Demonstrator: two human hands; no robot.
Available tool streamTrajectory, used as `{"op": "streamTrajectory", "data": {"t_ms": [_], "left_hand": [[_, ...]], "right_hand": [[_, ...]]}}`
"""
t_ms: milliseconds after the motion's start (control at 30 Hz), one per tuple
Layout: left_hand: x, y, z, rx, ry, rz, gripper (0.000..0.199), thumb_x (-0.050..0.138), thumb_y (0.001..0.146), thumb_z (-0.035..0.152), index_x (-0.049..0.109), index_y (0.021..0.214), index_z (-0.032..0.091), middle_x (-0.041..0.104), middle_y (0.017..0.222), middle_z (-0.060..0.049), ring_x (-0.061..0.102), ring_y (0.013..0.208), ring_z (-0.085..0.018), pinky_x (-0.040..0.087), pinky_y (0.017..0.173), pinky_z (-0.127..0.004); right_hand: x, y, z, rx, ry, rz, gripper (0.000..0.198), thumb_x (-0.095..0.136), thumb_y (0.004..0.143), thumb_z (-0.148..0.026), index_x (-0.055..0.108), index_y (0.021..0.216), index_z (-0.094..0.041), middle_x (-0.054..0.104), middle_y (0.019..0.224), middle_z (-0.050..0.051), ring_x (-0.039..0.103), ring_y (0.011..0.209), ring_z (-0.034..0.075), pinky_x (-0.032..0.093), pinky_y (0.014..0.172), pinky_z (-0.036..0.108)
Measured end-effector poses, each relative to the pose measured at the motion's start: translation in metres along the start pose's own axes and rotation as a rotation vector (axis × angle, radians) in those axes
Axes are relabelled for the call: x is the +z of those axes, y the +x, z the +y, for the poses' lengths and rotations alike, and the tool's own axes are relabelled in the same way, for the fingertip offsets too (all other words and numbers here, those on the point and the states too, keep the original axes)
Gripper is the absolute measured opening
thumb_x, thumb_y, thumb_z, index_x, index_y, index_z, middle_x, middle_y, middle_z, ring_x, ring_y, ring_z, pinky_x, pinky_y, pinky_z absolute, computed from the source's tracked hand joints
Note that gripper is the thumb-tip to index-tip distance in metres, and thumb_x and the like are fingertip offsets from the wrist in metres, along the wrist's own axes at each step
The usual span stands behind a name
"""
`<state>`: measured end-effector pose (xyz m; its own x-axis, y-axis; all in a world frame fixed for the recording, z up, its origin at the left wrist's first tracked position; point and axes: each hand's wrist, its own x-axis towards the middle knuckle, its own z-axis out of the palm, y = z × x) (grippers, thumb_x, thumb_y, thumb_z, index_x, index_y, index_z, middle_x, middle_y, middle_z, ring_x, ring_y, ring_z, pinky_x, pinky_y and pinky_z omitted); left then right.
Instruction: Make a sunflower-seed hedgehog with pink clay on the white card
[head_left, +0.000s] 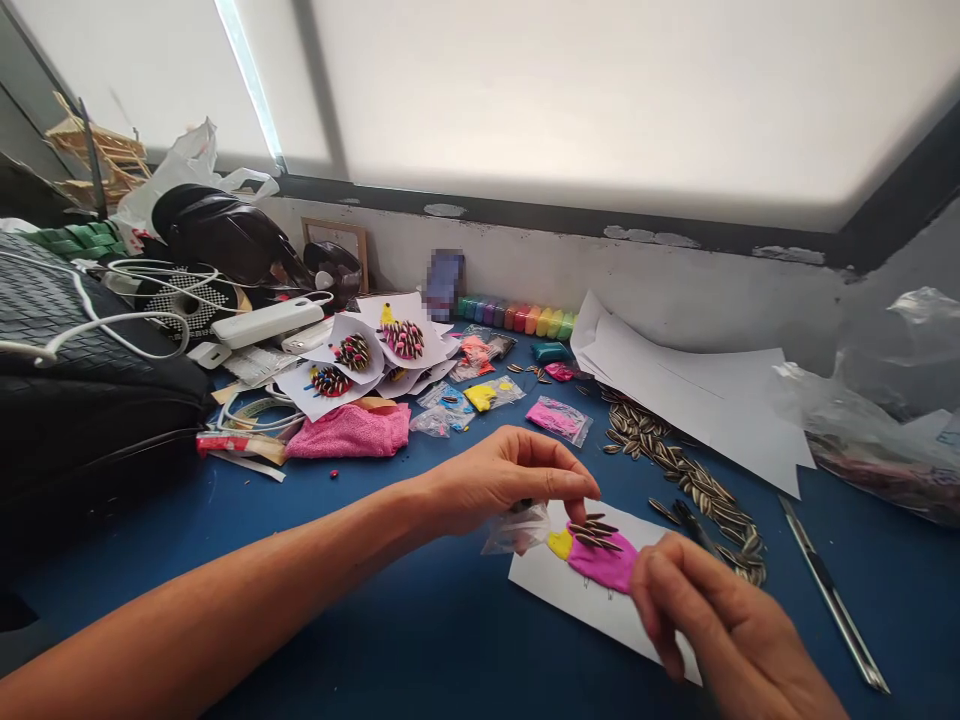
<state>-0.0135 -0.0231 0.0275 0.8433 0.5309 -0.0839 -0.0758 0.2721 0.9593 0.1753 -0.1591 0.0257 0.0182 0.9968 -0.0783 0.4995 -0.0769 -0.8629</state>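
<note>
A white paper card lies on the blue table, bearing a flat magenta and yellow clay shape with small drawn legs below it. Several striped sunflower seeds stick out of the magenta part. My left hand is over the card's upper left, its lower fingers curled around a small clear plastic bag with something dark inside. The index finger and thumb of that hand reach over the seeds. At the shape's right end is my right hand, fingers pinched together; what they hold, if anything, is hidden.
Loose sunflower seeds trail behind my right hand, with a utility knife to their right. Small clay bags, a pink cloth and finished seed-covered cards lie farther back. White sheets lean against the wall. A black bag stands left.
</note>
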Motion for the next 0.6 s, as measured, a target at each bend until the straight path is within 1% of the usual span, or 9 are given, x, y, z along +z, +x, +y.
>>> {"op": "streamTrajectory", "data": {"t_ms": [67, 167, 267, 333, 400, 433, 500, 567, 600], "left_hand": [[-0.002, 0.001, -0.001, -0.019, -0.005, -0.017, 0.039, 0.075, 0.082, 0.049, 0.071, 0.092, 0.012, 0.069, 0.079, -0.003, 0.05, 0.047, -0.005, 0.041, 0.04, -0.018], [-0.002, 0.001, -0.001, -0.042, -0.016, 0.006, 0.045, 0.074, 0.08, 0.057, 0.065, 0.076, 0.012, 0.062, 0.066, 0.0, 0.048, 0.045, -0.006, 0.04, 0.039, -0.019], [-0.001, 0.001, 0.0, -0.034, 0.006, 0.048, 0.044, 0.079, 0.076, 0.053, 0.059, 0.072, 0.015, 0.056, 0.063, 0.004, 0.045, 0.047, -0.005, 0.036, 0.042, -0.018], [-0.001, 0.001, 0.0, -0.028, 0.053, 0.046, 0.039, 0.08, 0.076, 0.05, 0.064, 0.08, 0.015, 0.062, 0.072, 0.001, 0.047, 0.051, -0.006, 0.036, 0.045, -0.019], [-0.002, 0.001, -0.001, -0.024, 0.119, 0.034, 0.04, 0.075, 0.08, 0.052, 0.068, 0.087, 0.014, 0.067, 0.08, -0.002, 0.049, 0.055, -0.007, 0.036, 0.049, -0.021], [-0.003, 0.001, -0.001, -0.023, 0.148, 0.03, 0.042, 0.07, 0.083, 0.055, 0.069, 0.087, 0.013, 0.067, 0.08, -0.003, 0.049, 0.056, -0.008, 0.036, 0.05, -0.021], [-0.004, 0.0, -0.001, -0.023, 0.182, 0.032, 0.048, 0.062, 0.088, 0.06, 0.065, 0.076, 0.013, 0.062, 0.071, -0.002, 0.047, 0.056, -0.008, 0.035, 0.051, -0.022], [-0.005, -0.001, -0.001, -0.026, 0.211, 0.036, 0.05, 0.061, 0.088, 0.06, 0.057, 0.068, 0.014, 0.054, 0.064, 0.001, 0.041, 0.054, -0.007, 0.031, 0.051, -0.022], [-0.005, -0.001, 0.0, -0.03, 0.23, 0.034, 0.047, 0.062, 0.088, 0.057, 0.055, 0.068, 0.015, 0.053, 0.065, 0.002, 0.038, 0.054, -0.007, 0.028, 0.05, -0.022]], "right_hand": [[-0.012, 0.006, 0.008, 0.034, -0.044, 0.067, 0.06, 0.034, 0.095, -0.067, 0.052, 0.059, -0.022, 0.051, 0.054, -0.001, 0.048, 0.049, 0.01, 0.041, 0.047, 0.02], [-0.025, 0.013, 0.017, 0.054, -0.076, 0.261, 0.062, 0.041, 0.091, -0.07, 0.05, 0.052, -0.022, 0.046, 0.048, -0.001, 0.042, 0.043, 0.01, 0.039, 0.042, 0.021], [-0.034, 0.02, 0.021, 0.041, -0.13, 0.423, 0.049, 0.058, 0.081, -0.067, 0.059, 0.058, -0.024, 0.049, 0.045, -0.002, 0.044, 0.039, 0.011, 0.038, 0.038, 0.023], [-0.039, 0.023, 0.021, 0.013, -0.192, 0.47, 0.039, 0.067, 0.072, -0.063, 0.065, 0.065, -0.025, 0.058, 0.048, -0.001, 0.051, 0.04, 0.014, 0.041, 0.038, 0.025], [-0.043, 0.025, 0.021, -0.019, -0.267, 0.502, 0.037, 0.069, 0.067, -0.063, 0.069, 0.069, -0.026, 0.067, 0.055, 0.0, 0.058, 0.042, 0.017, 0.044, 0.039, 0.028], [-0.045, 0.025, 0.022, -0.035, -0.312, 0.51, 0.038, 0.067, 0.068, -0.064, 0.07, 0.069, -0.026, 0.069, 0.057, 0.001, 0.059, 0.043, 0.018, 0.044, 0.038, 0.028], [-0.047, 0.025, 0.025, -0.059, -0.418, 0.517, 0.042, 0.061, 0.072, -0.067, 0.073, 0.07, -0.026, 0.068, 0.056, 0.001, 0.058, 0.04, 0.018, 0.041, 0.036, 0.03], [-0.047, 0.024, 0.029, -0.084, -0.503, 0.521, 0.048, 0.055, 0.077, -0.069, 0.075, 0.077, -0.026, 0.066, 0.053, 0.001, 0.058, 0.04, 0.019, 0.041, 0.037, 0.031], [-0.047, 0.024, 0.03, -0.102, -0.533, 0.534, 0.05, 0.053, 0.079, -0.07, 0.076, 0.081, -0.025, 0.067, 0.056, 0.002, 0.06, 0.043, 0.019, 0.043, 0.038, 0.031]]}}
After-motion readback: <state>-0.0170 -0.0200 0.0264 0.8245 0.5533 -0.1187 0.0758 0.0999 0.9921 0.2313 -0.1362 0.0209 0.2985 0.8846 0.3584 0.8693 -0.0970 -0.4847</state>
